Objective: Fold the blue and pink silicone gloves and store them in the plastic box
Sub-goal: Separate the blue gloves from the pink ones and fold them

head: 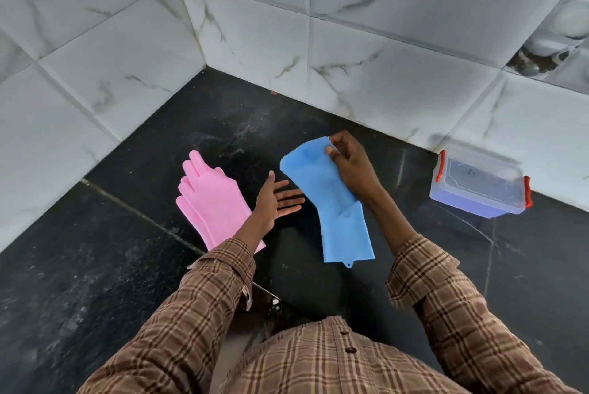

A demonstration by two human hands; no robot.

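Observation:
The blue silicone glove point(325, 189) lies on the dark counter in the middle, its cuff toward me and its far end lifted. My right hand point(349, 162) pinches that far end between thumb and fingers. My left hand point(277, 199) hovers with straight, spread fingers just left of the blue glove, palm turned toward it. The pink gloves point(207, 196) lie flat and stacked to the left, fingers pointing away, partly under my left wrist. The clear plastic box point(478, 185) with red clips stands at the right against the wall, its lid on.
The black stone counter point(127, 266) ends at white marble-look wall tiles point(287, 27) that form a corner behind the gloves. My checked sleeves fill the lower part of the view.

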